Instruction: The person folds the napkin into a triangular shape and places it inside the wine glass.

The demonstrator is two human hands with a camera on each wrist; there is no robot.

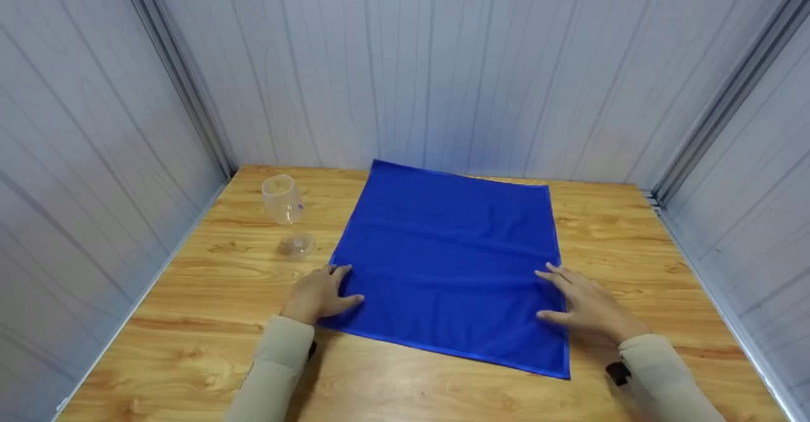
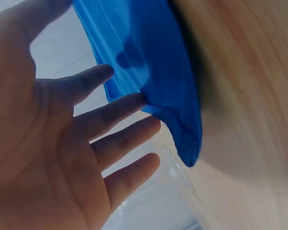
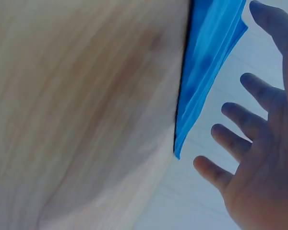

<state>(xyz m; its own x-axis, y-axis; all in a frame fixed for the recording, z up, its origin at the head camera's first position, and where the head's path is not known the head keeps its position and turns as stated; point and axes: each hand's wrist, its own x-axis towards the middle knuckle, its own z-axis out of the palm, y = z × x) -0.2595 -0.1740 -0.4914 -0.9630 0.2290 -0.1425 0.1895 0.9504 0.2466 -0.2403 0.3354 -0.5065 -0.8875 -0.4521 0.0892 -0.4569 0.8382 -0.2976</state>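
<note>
A blue cloth (image 1: 449, 251) lies spread on the wooden table, slightly askew, with faint creases across it. At its near left side is my left hand (image 1: 321, 294), fingers spread, thumb over the cloth. In the left wrist view the fingers of the left hand (image 2: 53, 139) are extended, some tips close to the cloth (image 2: 153, 57); contact is unclear. My right hand (image 1: 585, 305) is over the right edge with fingers apart. The right wrist view shows the right hand (image 3: 264, 139) palm visible, holding nothing, apart from the cloth (image 3: 206, 62).
A clear stemmed glass (image 1: 283, 200) stands upright on the table's left part, beyond my left hand. White panel walls (image 1: 443, 61) close in the wooden table (image 1: 190, 321) at the back and both sides.
</note>
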